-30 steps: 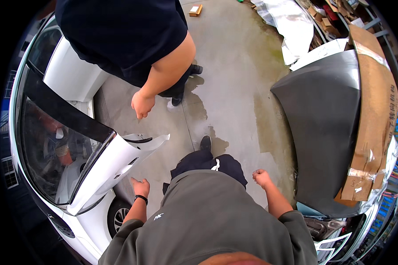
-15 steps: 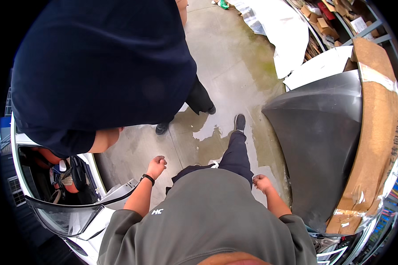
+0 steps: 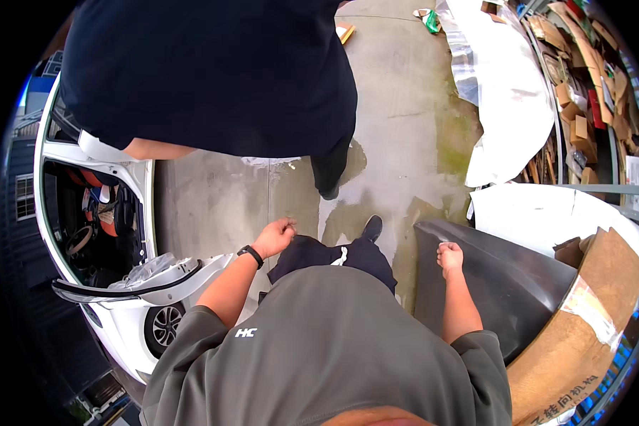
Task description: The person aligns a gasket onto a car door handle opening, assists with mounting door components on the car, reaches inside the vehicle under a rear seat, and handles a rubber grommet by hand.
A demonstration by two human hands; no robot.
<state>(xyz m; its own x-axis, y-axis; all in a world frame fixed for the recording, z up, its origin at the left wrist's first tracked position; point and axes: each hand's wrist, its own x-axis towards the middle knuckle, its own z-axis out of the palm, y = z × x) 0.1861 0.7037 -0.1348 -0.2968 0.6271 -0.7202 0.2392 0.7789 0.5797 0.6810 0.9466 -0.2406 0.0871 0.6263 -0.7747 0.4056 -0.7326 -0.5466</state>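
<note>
My left hand [image 3: 275,238], with a black band on its wrist, hangs in front of my left hip, its fingers loosely curled and no object visible in them. On the other side, my right hand [image 3: 449,258] is closed, and I see nothing in it. Beneath it in the picture lies a large curved dark grey panel [image 3: 493,280], apparently a vehicle body panel. Whether the hand touches the panel cannot be told, but no grip shows. A long brown cardboard sheet [image 3: 582,341] runs along the panel's outer edge.
A person in a dark navy shirt [image 3: 213,78] stands close ahead on the left. A white car [image 3: 131,284] lines the left side. White sheeting [image 3: 511,99] and a rack of cardboard scraps [image 3: 579,135] border the right. The concrete floor [image 3: 390,85] has wet patches.
I have moved forward; the panel and cardboard sit lower in view. My right hand has swung up and outward over the panel, and my left hand forward. The person ahead has moved on.
</note>
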